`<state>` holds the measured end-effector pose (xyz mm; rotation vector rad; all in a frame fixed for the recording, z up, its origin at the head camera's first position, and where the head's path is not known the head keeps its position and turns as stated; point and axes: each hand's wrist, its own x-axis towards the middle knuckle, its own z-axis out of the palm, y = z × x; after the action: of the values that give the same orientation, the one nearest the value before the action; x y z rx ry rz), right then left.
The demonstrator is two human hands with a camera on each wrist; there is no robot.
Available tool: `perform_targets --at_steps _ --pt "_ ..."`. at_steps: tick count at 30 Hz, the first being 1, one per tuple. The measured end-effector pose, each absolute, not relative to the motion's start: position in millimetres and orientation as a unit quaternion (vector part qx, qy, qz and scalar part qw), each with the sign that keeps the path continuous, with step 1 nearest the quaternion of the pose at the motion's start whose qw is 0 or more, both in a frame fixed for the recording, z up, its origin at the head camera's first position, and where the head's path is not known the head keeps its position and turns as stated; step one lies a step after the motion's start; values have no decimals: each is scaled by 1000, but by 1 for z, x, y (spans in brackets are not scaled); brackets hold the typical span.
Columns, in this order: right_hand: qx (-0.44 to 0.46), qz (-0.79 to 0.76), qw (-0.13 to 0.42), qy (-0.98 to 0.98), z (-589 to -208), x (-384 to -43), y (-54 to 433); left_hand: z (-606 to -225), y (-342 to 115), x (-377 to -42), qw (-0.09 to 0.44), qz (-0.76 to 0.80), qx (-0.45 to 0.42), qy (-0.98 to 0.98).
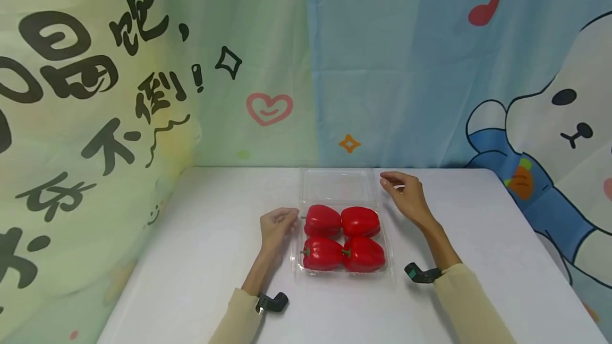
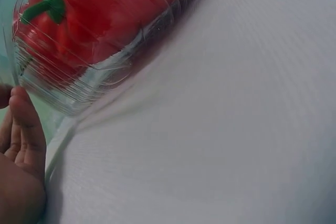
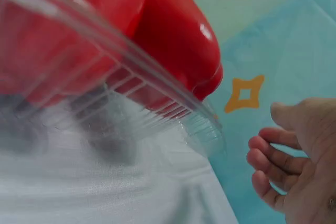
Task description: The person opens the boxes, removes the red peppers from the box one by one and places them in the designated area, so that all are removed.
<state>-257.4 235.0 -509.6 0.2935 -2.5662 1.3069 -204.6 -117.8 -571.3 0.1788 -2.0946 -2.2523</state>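
open clear box [image 1: 342,274] with four red peppers [image 1: 323,254]

it lies on the white surface [image 1: 215,200], lid [image 1: 338,186] laid back, its opened length running near to far. the peppers lie sideways, long axes left to right, visible stems [image 1: 305,252] pointing left. the left hand [image 1: 276,227] pinches the box's left edge in its fingers; the right hand [image 1: 406,194] has fingers loosely curled, apart from the thumb [image 3: 286,115], beside the lid.

The clear tray [image 2: 100,80] — cut off in both wrist views.
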Motion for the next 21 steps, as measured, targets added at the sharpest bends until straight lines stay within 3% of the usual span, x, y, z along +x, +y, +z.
perform_targets --at_steps 14,21 --pt "167 414 89 -891 -491 -218 225 -570 -118 -204 37 -731 61 -679" --pt "192 417 104 -882 -489 -197 220 -569 -117 -205 35 -729 63 -681"
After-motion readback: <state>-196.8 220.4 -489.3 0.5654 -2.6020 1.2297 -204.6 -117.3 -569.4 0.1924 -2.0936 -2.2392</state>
